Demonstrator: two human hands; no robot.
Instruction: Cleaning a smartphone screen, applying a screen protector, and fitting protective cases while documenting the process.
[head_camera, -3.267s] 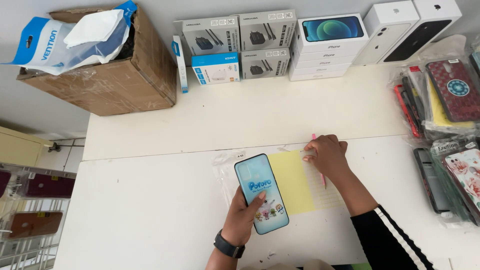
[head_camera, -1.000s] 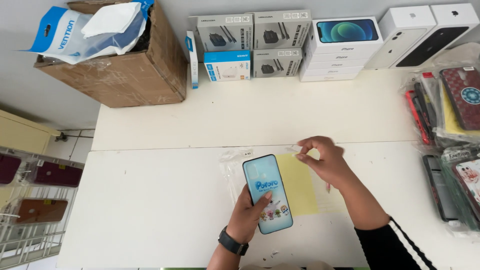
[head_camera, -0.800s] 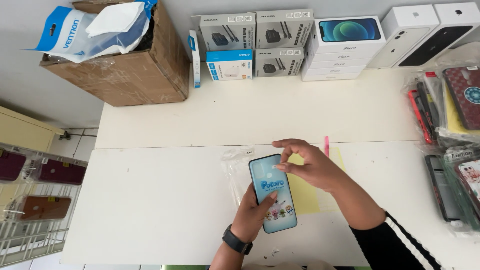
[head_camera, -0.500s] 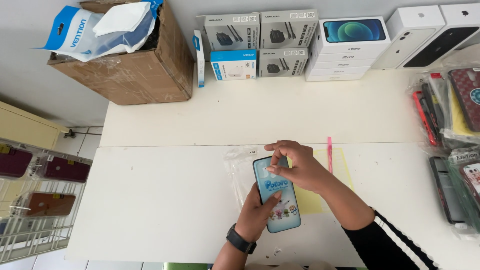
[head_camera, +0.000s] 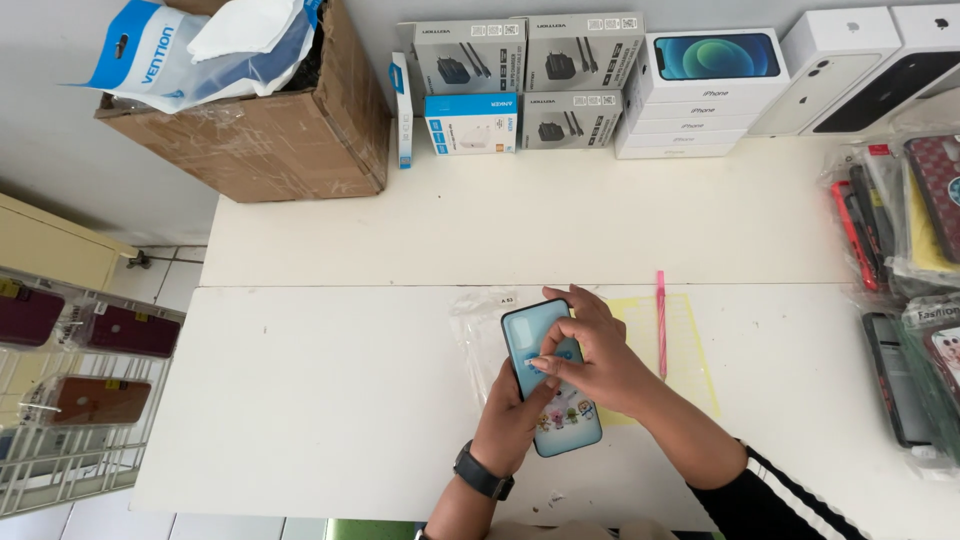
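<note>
- Holding the phone (head_camera: 551, 380) from below, the left hand (head_camera: 512, 420) has its fingers wrapped round it, just above the white table (head_camera: 330, 400).
- The right hand (head_camera: 590, 355) lies on the phone, fingers pinched on something too small to tell; pressing gently and keeping the phone steady seems best.
- A yellow sheet (head_camera: 680, 350) and pink pen (head_camera: 660, 322) lie just beside.
- Boxes (head_camera: 560, 85) stand far back, out of the way.

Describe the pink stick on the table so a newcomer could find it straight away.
On the white table, look just right of the person's right hand, which rests on the pale blue phone case. The thin pink stick lies there on a yellow sheet, the only slender pink thing nearby.
</note>
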